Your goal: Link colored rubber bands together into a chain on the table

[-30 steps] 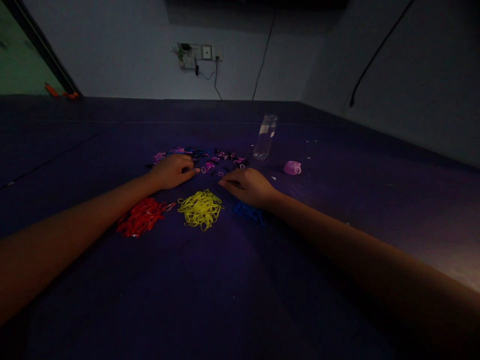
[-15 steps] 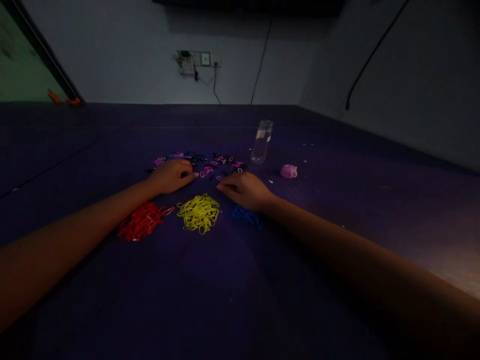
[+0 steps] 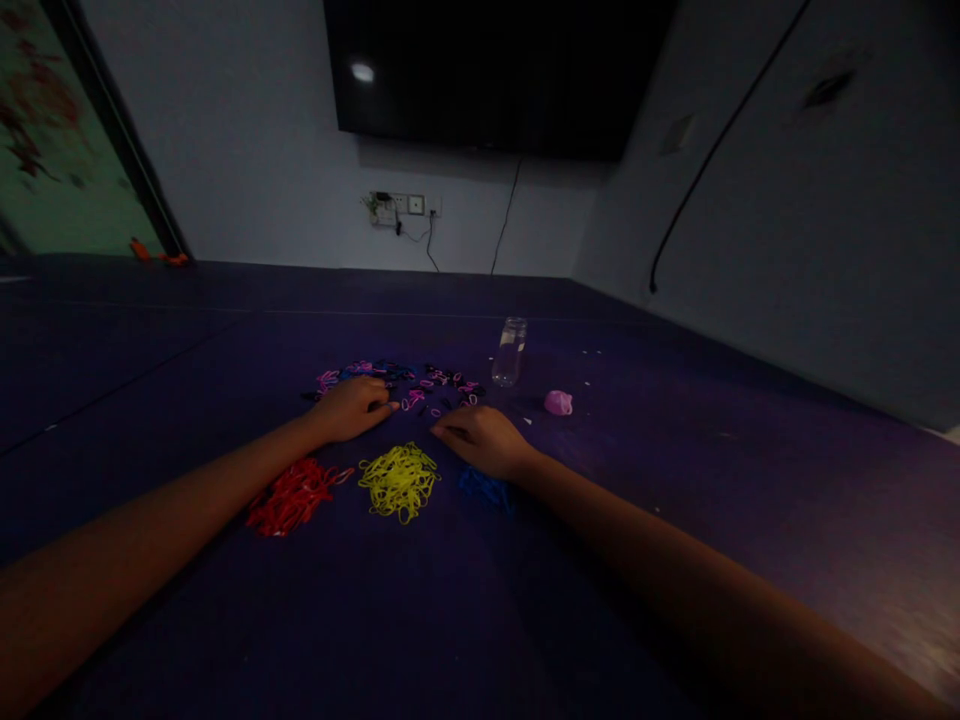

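My left hand [image 3: 351, 408] rests at the near edge of a mixed scatter of pink, blue and black rubber bands [image 3: 416, 396]. Its fingers curl down, with the thumb held apart from them; nothing shows between them. Across from it, my right hand [image 3: 484, 440] is closed in a pinch, low over the surface by a few loose bands. Whatever its fingertips hold is too small to make out. A red rubber band pile [image 3: 294, 497] lies below my left wrist. The yellow rubber band pile [image 3: 400, 482] sits between my forearms. Partly under my right hand is a blue rubber band pile [image 3: 486, 488].
A clear bottle [image 3: 510, 355] stands uncapped beyond my right hand. Near it lies a pink lid-like piece [image 3: 558, 403], with small white scraps around. Everything is on a dark purple surface [image 3: 360, 620]. Behind are a wall-mounted screen [image 3: 495, 80], sockets and cables.
The camera has tilted up, so the scene sits lower and more of the screen shows. Both hands stay nearly in place, the right one still pinched. The piles look the same.
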`<move>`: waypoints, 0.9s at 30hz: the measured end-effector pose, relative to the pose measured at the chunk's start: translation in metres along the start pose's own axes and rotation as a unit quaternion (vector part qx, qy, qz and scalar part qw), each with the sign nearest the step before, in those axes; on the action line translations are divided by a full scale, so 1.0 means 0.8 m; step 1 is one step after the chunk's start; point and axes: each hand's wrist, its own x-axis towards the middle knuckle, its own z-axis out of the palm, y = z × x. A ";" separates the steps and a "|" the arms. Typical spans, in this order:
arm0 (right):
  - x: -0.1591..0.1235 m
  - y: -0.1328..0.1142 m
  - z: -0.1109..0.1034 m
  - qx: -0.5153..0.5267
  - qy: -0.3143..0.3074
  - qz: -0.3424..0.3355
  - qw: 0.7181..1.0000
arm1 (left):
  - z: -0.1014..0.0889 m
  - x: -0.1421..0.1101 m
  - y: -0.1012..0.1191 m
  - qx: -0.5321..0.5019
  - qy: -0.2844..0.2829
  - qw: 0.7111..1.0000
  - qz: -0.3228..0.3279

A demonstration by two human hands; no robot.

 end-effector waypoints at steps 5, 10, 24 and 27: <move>0.000 -0.003 -0.002 -0.008 -0.003 0.005 1.000 | 0.000 0.000 0.000 0.002 -0.002 1.000 0.002; 0.000 -0.001 -0.002 -0.007 0.000 0.001 1.000 | 0.003 0.000 -0.004 0.002 -0.005 1.000 -0.002; 0.000 0.000 0.000 -0.008 0.000 0.000 1.000 | 0.001 0.001 -0.003 -0.003 -0.009 1.000 -0.006; 0.000 0.000 0.000 -0.007 0.003 -0.002 1.000 | 0.001 0.001 -0.003 -0.004 -0.011 1.000 -0.005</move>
